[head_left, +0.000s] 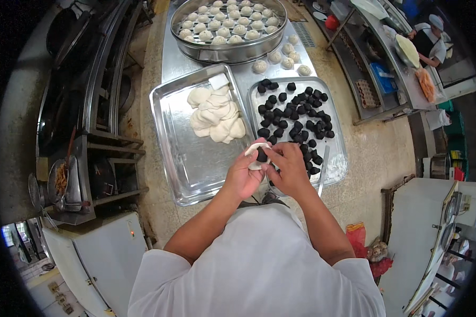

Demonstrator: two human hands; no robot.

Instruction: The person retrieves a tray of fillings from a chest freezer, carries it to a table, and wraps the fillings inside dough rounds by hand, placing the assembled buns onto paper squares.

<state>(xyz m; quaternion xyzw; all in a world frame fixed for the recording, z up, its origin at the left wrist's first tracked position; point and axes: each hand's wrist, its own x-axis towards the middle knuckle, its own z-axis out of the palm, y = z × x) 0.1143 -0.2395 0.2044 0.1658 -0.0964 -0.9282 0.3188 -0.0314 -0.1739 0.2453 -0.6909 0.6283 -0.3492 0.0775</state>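
My left hand (243, 178) cups a round dough wrapper (256, 166) with a black filling ball (262, 155) in it. On the right side of that wrapper, my right hand (289, 168) grips the edge with thumb and fingers; its fingertips are partly hidden. Flattened dough pieces (217, 119) lie overlapping in the left metal tray (182, 158), near a small white stack (218, 81). Many black filling balls (296, 112) are scattered over the right metal tray (339, 138). A flat metal scraper (324, 168) rests along its right side, beside crumpled clear plastic (337, 168).
Beyond the trays, a round steamer (232, 52) full of pleated buns (222, 31) stands on the steel table (174, 63). Several loose buns (287, 62) sit beside it. Cooking counters line the left. Shelving (354, 74) and another person (432, 42) are at far right.
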